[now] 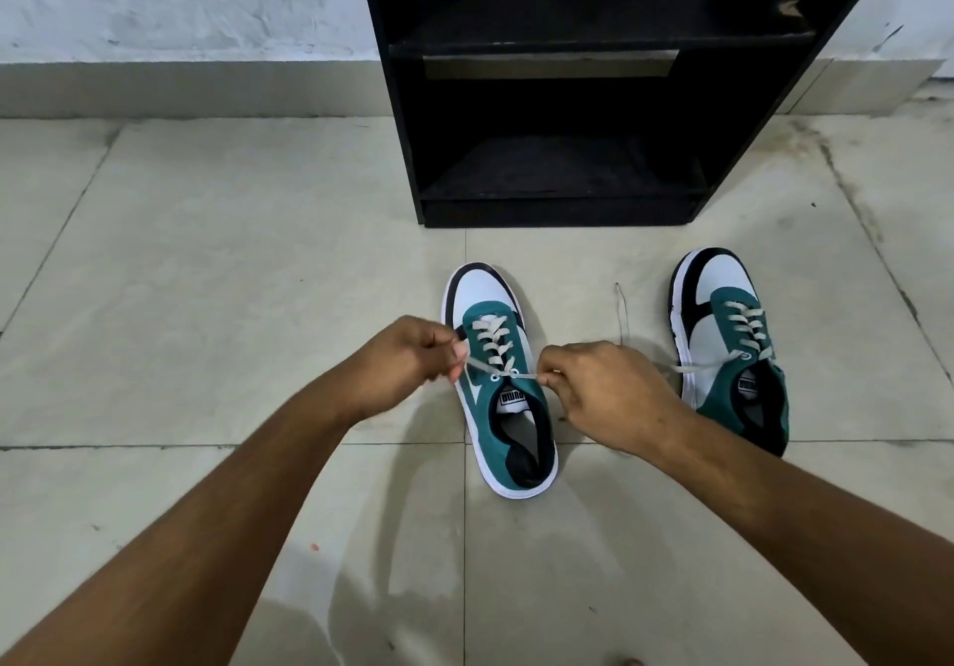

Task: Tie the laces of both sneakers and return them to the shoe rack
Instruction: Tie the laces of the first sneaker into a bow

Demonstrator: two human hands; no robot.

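Observation:
Two teal, white and black sneakers stand on the tiled floor, toes pointing away from me. The left sneaker [498, 407] lies between my hands. My left hand [408, 360] pinches one end of its pale lace [508, 375] on the left side. My right hand [599, 391] pinches the other end on the right, and the lace is stretched taut across the top eyelets. The right sneaker [733, 324] stands apart at the right, partly hidden by my right forearm, with a loose lace end [697, 367] trailing to its left.
A black shoe rack [562, 211] with open shelves stands against the wall just beyond the sneakers. A thin loose strand [622, 304] lies on the floor between the two shoes. Pale floor tiles [232, 278] spread to the left.

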